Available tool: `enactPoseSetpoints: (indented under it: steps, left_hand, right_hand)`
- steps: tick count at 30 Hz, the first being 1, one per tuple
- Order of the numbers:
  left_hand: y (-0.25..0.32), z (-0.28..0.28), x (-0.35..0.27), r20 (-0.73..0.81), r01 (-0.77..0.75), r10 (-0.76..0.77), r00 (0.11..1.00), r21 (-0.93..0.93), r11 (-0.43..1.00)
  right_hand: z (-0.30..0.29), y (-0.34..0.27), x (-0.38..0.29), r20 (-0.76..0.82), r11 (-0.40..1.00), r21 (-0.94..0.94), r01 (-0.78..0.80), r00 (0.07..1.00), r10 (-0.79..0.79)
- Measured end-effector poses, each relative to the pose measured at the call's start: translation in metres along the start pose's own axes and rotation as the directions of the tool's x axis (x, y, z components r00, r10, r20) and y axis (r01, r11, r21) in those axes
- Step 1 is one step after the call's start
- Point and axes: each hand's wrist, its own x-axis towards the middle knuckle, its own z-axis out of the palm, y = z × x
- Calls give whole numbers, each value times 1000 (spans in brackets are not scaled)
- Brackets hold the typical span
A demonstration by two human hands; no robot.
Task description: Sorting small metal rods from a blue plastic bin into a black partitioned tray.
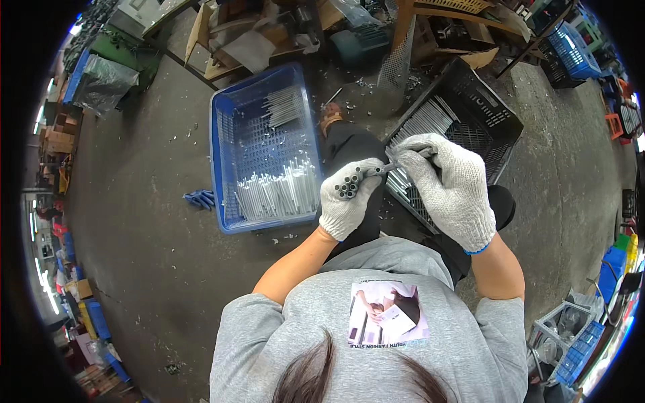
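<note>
My left hand (345, 211), in a white knitted glove, grips a small bundle of thin metal tubes (347, 187) whose open round ends face up. One tube end stands apart from the others, by the thumb and forefinger. My right hand (456, 194), gloved alike, pinches a thin grey piece (390, 167) right beside that tube end. The fingers hide most of the piece, so I cannot tell what it is. To the left, a blue plastic crate (215, 151) holds many metal tubes (277, 194). A black plastic crate (506, 121) with more metal tubes (426, 121) stands under my right hand.
A blue glove (200, 199) lies on the concrete floor (151, 201) beside the blue crate. Ahead are a cluttered wooden bench (237, 50), a green motor-like machine (360, 45) and a mesh panel (398, 65). One loose tube (333, 94) and metal scraps lie near my foot.
</note>
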Motion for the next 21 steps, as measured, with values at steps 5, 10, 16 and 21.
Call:
enactPoseSetpoints:
  steps: [5,10,16,21]
  left_hand:
    - [-1,0,-1,-12,-8,8,1000,10,1000]
    - [-5,1,-1,-30,-23,21,999,-64,998]
    - [-7,1,0,-27,-27,24,999,-94,995]
    - [-7,1,2,-7,-85,85,996,-32,996]
  right_hand:
    - [2,-1,1,14,1000,13,17,1000,-17]
    - [2,-3,1,37,999,21,-50,998,49]
    - [3,-1,3,-9,1000,23,-2,1000,2]
    - [-3,-14,2,-88,999,6,51,995,-50]
